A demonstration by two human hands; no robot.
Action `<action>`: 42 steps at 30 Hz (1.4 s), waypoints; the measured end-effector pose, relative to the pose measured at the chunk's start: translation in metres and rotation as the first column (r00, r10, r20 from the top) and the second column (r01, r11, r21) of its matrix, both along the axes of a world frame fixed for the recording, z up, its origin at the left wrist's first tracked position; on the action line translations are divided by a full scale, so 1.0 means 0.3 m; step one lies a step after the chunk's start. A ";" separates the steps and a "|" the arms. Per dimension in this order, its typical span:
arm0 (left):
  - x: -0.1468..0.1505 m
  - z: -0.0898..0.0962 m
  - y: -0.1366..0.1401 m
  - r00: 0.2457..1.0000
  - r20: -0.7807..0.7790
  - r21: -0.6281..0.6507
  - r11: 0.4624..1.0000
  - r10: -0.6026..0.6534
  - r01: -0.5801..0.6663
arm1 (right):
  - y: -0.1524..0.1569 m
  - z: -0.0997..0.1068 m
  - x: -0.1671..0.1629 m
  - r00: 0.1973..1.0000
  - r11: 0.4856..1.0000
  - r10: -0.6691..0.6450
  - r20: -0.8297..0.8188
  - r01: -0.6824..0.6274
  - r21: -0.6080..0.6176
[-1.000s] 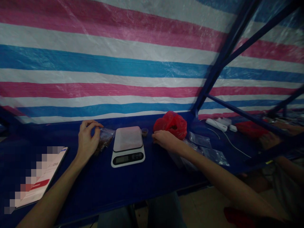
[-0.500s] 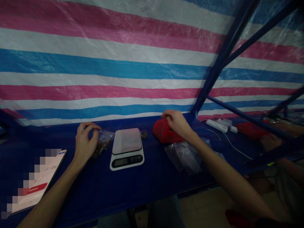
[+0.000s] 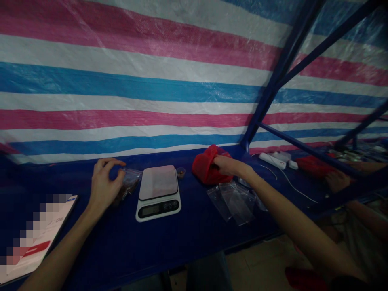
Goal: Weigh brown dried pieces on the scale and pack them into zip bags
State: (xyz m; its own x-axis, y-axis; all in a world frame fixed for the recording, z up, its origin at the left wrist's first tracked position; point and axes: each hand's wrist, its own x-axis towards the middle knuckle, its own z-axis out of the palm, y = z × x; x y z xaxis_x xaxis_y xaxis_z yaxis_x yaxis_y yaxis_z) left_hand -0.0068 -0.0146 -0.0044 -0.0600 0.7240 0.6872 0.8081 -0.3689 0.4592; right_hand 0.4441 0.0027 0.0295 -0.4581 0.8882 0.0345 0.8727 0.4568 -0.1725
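Observation:
My left hand (image 3: 103, 182) is at the left edge of a clear zip bag (image 3: 131, 180) with dark brown bits in it. Thumb and forefinger curl together at the bag's upper corner and seem to grip it. To the right of that bag is a white digital scale (image 3: 159, 192), its plate bare. A small clear cup (image 3: 180, 173) with something brown inside stands beside the scale. My right hand (image 3: 227, 165) reaches into the mouth of a red mesh-like bag (image 3: 203, 166); its fingertips are hidden there. Several clear zip bags (image 3: 236, 202) lie in front of the red bag.
A tablet-like screen (image 3: 50, 238) lies at the left on the blue table (image 3: 182, 250). A blue metal frame (image 3: 266, 95) rises at the right. Beyond it are a white power strip (image 3: 273, 161), a cable, and another person's hand (image 3: 337, 180) by a red bag (image 3: 313, 165).
My right hand has gone from gripping the red bag's top to inside its mouth, and the bag now gapes wider. My left hand stays at the zip bag. The view has shifted slightly.

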 end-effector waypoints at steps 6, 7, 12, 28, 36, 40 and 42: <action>0.003 -0.004 -0.002 0.999 -0.032 -0.017 1.000 -0.017 0.017 | 0.043 0.003 0.004 0.999 0.994 0.048 -0.003 -0.048 -0.096; 0.003 -0.005 -0.003 0.999 -0.033 -0.013 1.000 -0.019 0.019 | 0.047 0.012 0.007 0.998 0.992 0.063 -0.012 -0.064 -0.108; 0.001 -0.007 -0.002 0.999 -0.039 -0.001 1.000 -0.012 0.012 | 0.044 0.099 0.052 0.992 0.988 0.102 -0.080 -0.110 -0.111; 0.024 -0.012 -0.008 0.998 -0.060 -0.042 0.999 -0.007 0.004 | 0.049 0.150 -0.371 0.911 0.919 0.393 -0.126 -0.394 0.023; 0.037 -0.012 -0.012 1.000 0.008 -0.015 1.000 -0.010 0.010 | 0.028 0.035 -0.390 0.905 0.940 0.339 -0.257 -0.333 0.068; 0.039 -0.007 -0.016 1.000 0.015 -0.012 1.000 -0.021 0.021 | 0.026 0.027 -0.390 0.894 0.939 0.344 -0.288 -0.336 0.081; 0.039 -0.005 -0.016 1.000 0.011 -0.017 1.000 -0.016 0.016 | 0.031 0.025 -0.396 0.895 0.935 0.353 -0.273 -0.345 0.078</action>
